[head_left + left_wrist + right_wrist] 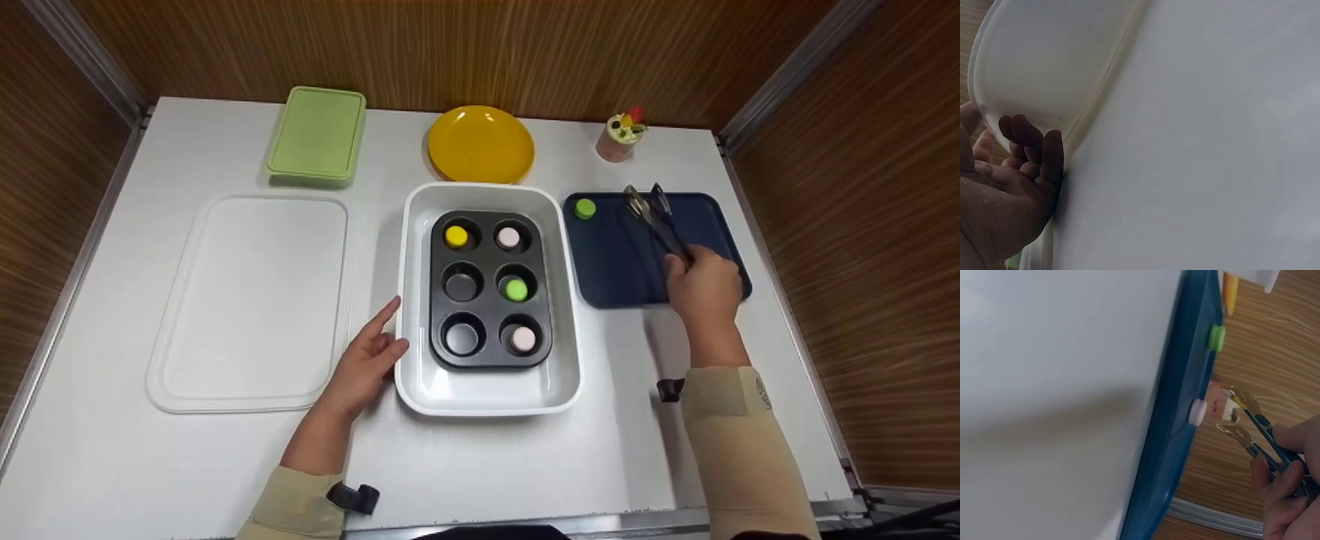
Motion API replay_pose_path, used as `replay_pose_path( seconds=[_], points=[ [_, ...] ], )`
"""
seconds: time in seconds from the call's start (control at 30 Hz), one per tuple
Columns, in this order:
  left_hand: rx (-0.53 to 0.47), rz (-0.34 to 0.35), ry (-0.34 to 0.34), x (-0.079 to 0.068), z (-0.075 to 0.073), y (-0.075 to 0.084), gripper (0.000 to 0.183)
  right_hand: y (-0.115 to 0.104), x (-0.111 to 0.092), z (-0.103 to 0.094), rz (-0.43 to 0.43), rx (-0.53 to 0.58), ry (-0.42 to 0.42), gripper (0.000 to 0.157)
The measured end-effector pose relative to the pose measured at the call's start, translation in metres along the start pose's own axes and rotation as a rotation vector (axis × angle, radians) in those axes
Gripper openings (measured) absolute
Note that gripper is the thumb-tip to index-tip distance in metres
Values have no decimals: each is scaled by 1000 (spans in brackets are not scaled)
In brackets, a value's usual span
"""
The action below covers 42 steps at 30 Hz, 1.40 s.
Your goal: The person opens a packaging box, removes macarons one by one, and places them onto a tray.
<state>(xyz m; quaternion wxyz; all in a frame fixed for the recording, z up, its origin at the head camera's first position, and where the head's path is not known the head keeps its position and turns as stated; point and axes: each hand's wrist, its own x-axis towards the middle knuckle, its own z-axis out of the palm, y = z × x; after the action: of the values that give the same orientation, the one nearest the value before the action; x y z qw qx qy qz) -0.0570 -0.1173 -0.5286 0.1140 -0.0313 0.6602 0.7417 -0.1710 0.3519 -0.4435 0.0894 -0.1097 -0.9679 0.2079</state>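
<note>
My right hand point(705, 285) grips metal tongs point(660, 225) above the dark blue tray point(615, 262); their tips stand apart with nothing between them. On the tray sit a green macaron point(585, 208) and a pink macaron point(1197, 412), the pink one seen only in the right wrist view. My left hand point(366, 367) touches the left side of the white bin point(487, 394), thumb at the rim, lower fingers bent loosely against the outer wall. In the bin lies a dark muffin pan point(487, 300) holding a yellow macaron point(456, 237), a green one and two pink ones in separate cups.
A white lid point(255, 300) lies left of the bin. Along the back stand a green lidded box point(316, 135), a yellow plate point(480, 142) and a dessert cup point(616, 142) with fruit on top. Wooden panels point(480, 52) enclose the table.
</note>
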Motion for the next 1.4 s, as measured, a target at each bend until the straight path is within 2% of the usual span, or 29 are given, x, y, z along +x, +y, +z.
replay_pose_path(
  seconds=[0.13, 0.33, 0.5, 0.63, 0.87, 1.0, 1.13, 1.4],
  points=[
    [1, -7, 0, 0, 0, 1, 66, -9, -8, 1, -23, 69, 56, 39],
    [2, -11, -2, 0, 0, 1, 66, -28, -17, 1, -106, 169, 173, 36],
    [4, -8, -7, 1, 0, 1, 66, -46, -23, -1, -161, 210, 182, 33],
    [3, -3, -11, 1, 0, 0, 66, -63, -30, -2, -233, 227, 171, 30],
    [-9, 3, -6, 0, 0, 0, 66, -98, -38, -1, -429, 241, 149, 26],
    [-12, -4, -6, 1, 0, 1, 66, -117, -41, -2, -503, 256, 136, 25],
    [1, -10, 0, 0, 0, 1, 66, -134, -43, -1, -531, 235, 95, 24],
    [11, -1, 2, 0, 0, 1, 65, -156, -42, 8, -495, 208, -78, 25]
  ],
)
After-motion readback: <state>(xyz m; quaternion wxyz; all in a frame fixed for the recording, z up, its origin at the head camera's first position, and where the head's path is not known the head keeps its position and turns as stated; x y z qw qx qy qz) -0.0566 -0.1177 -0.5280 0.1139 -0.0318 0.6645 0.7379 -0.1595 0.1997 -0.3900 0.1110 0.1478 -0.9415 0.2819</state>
